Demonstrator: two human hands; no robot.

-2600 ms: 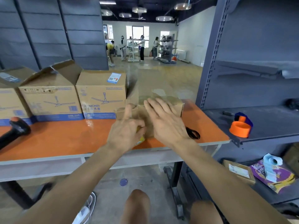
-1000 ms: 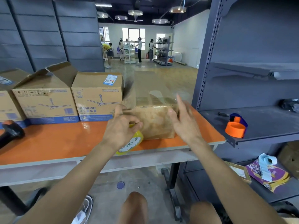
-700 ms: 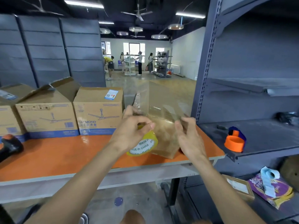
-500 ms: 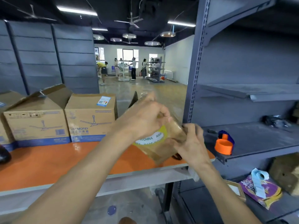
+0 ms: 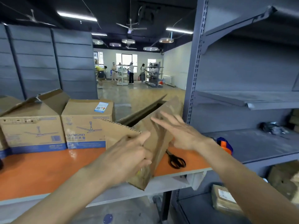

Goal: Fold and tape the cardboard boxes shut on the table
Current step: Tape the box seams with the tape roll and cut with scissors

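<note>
The left hand hides most of the tape roll it grips.

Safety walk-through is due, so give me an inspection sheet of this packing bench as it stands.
Surface: orange table, glossy top.
Job's things: small box tipped on a corner at the front edge, one flap open; open fan box and closed fan box at the back.
Clutter: black scissors right of the small box; orange dispenser on the shelf.
Hands: left hand curled at the small box's near edge, yellow tape roll barely showing under it; right hand flat on its right face.
Cables: nothing seen.
Surroundings: grey shelving at right; people at racks far back.
</note>
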